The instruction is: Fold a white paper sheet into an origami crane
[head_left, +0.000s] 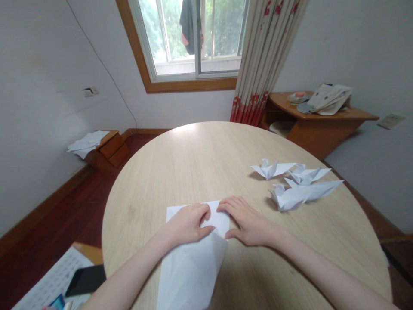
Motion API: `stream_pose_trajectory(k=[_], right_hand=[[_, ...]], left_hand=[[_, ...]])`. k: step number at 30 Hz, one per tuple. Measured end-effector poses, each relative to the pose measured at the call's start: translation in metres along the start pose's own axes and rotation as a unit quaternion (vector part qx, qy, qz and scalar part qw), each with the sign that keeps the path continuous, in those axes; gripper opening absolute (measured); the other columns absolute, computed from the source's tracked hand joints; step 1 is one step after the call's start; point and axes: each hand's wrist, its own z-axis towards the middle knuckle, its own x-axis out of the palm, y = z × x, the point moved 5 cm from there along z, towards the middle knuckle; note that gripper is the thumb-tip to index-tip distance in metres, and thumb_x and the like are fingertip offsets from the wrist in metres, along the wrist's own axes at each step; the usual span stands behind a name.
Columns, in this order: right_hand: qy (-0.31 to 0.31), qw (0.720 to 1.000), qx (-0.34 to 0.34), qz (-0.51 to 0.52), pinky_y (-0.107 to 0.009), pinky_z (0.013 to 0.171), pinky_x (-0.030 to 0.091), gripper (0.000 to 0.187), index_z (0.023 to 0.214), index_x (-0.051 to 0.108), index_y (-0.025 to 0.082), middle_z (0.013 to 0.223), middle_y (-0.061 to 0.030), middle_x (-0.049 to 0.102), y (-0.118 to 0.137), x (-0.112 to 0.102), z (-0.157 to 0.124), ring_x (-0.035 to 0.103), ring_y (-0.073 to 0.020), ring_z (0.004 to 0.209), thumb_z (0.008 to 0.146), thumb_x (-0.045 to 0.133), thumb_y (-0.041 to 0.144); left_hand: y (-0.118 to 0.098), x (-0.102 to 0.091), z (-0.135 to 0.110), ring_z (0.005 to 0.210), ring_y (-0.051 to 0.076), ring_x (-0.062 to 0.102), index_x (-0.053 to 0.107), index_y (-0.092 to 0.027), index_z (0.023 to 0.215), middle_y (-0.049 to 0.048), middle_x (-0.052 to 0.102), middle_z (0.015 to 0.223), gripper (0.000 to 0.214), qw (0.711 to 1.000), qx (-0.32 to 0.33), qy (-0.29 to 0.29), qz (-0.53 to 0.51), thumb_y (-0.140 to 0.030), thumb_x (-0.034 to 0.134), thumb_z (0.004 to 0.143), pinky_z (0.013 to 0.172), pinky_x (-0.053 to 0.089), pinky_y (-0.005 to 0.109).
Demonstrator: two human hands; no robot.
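A white sheet of paper [190, 271] lies on the round wooden table [155, 172] in front of me, its near part folded into a loose, raised flap. My left hand [190, 221] rests on the paper, fingers curled and thumb at the tip of the flap. At the paper's right edge is my right hand [245, 221], its fingers and thumb apart, fingertips touching the sheet. Farther right sit three folded paper birds: one at the back [271, 169], one behind on the right [308, 174] and a larger one nearer me [303, 193].
Below left, a dark phone [85, 280] lies beside a printed sheet [53, 280]. A small drawer cabinet [112, 148] with papers stands at the left wall. Right of the curtain [258, 64], a wooden desk [322, 129] carries a cloth bag [331, 99].
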Motion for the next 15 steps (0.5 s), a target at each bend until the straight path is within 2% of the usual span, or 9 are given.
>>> stream_pose_trajectory(k=[6,9,12,15], right_hand=[[-0.012,1.0,-0.016,-0.02,-0.042,0.089,0.037,0.042,0.106,0.056,0.018,0.102,-0.0079,0.058,-0.0032,0.0019,-0.0004,0.049,-0.0249,0.099,0.074,0.076,0.039],[-0.037,0.998,-0.047,-0.017,-0.04,0.086,0.038,0.028,0.093,0.063,0.019,0.094,-0.0055,0.058,-0.004,0.0001,-0.001,0.05,-0.0223,0.092,0.075,0.075,0.037],[-0.064,0.995,-0.08,0.022,-0.035,0.08,0.039,0.013,0.078,0.068,0.019,0.086,-0.0037,0.06,-0.0046,-0.0031,-0.0019,0.053,-0.0184,0.085,0.081,0.071,0.032],[-0.065,0.99,-0.092,0.087,-0.03,0.074,0.042,0.019,0.074,0.072,0.02,0.082,-0.0032,0.064,-0.0061,-0.0041,-0.0019,0.057,-0.0156,0.079,0.084,0.067,0.035]], left_hand=[[-0.0013,-0.0012,0.0003,0.067,0.015,0.049,0.048,-0.019,0.078,-0.0025,0.054,0.074,0.019,1.0,0.015,-0.006,0.009,-0.028,0.066,0.078,0.061,0.033,0.025],[0.0006,-0.0021,0.0004,0.069,0.016,0.049,0.048,-0.019,0.079,-0.0021,0.054,0.076,0.025,1.0,0.01,-0.009,0.01,-0.033,0.07,0.076,0.062,0.033,0.025],[0.0032,-0.0029,0.0007,0.07,0.016,0.049,0.048,-0.019,0.079,-0.0018,0.054,0.076,0.031,1.0,0.008,-0.01,0.014,-0.036,0.073,0.074,0.062,0.034,0.026],[0.0045,-0.0034,0.0013,0.073,0.017,0.05,0.048,-0.019,0.08,-0.0012,0.054,0.077,0.034,1.0,0.016,-0.011,0.022,-0.039,0.076,0.073,0.064,0.035,0.026]])
